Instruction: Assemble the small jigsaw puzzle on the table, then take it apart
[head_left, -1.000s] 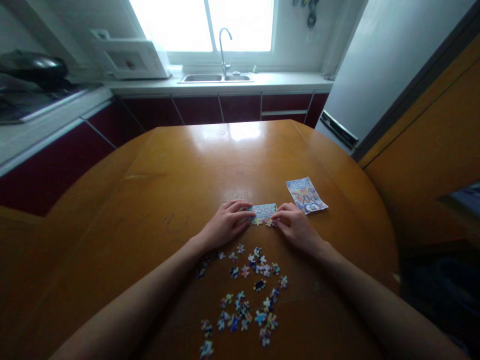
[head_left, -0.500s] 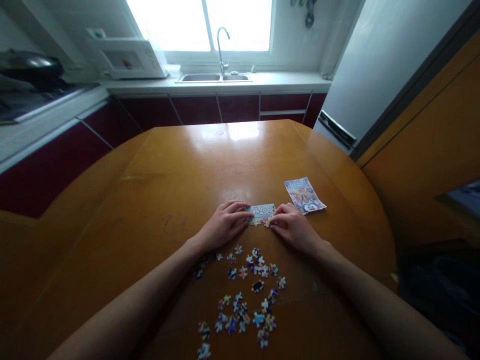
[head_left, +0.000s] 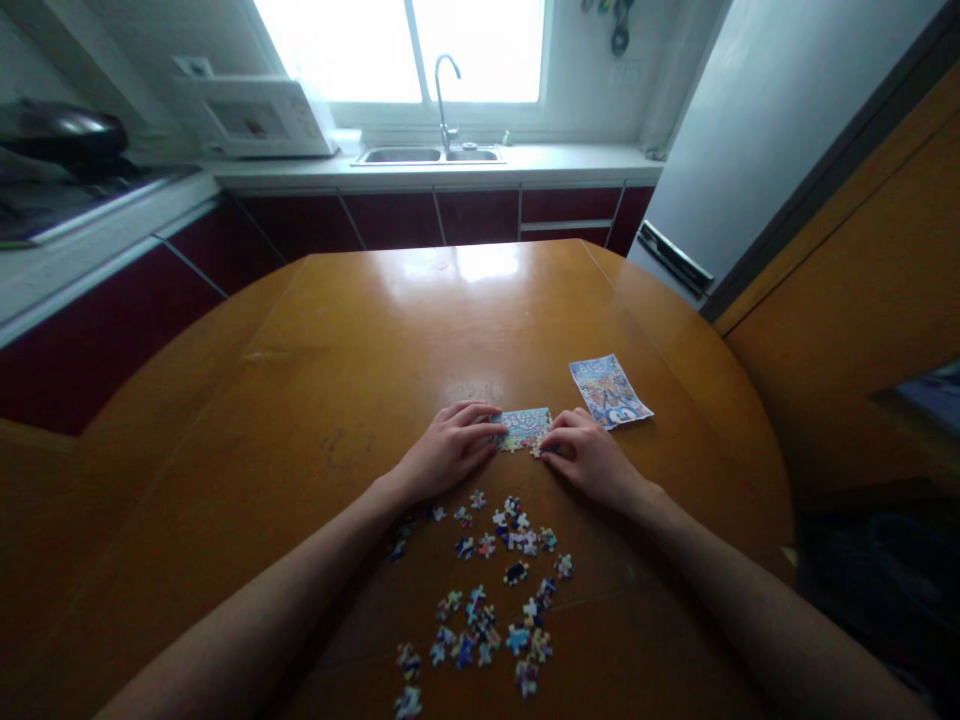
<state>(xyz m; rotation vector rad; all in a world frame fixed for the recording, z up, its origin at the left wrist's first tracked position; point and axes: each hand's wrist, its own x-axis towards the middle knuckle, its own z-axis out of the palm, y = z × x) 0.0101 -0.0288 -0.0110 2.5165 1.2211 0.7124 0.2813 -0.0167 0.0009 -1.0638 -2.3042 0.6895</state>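
Head cam, 2 bare hands on a brown wooden table (head_left: 360,330), both forearms coming in from the bottom edge

Part-built puzzle (head_left: 523,428) flat on table btwn the hands, a bit right of pic centre; mostly light blue & white up top, mixed colours along near edge, w/ knobs & notches showing on that edge

L hand (head_left: 455,443): palm down, fingers loosely spread, tips on puzzle's left edge; not gripped round anything visible

R hand (head_left: 589,450): fingers bent, thumb & index close together at puzzle's near right corner, so narrow; can't tell if a pc is pinched btwn them, tips too small/hidden

Loose pcs (head_left: 517,638) scattered on table btwn forearms, nearer the wearer than the puzzle; some single, some bunched or overlapping, colours mixed, one mostly dark pc (head_left: 516,573) near the middle

Printed sheet (head_left: 611,390) flat on table, right of puzzle & just past R hand, slightly angled, blue w/ busy coloured middle; can't tell if hand touches it

Bg, well apart from hands: sink (head_left: 401,155) w/ tall tap (head_left: 442,75) under bright window (head_left: 480,45), white microwave (head_left: 259,118) left of it on counter (head_left: 577,158), dark pan (head_left: 67,138) on stove far left, dark red cupboards (head_left: 390,218) below, fridge (head_left: 780,130) at right
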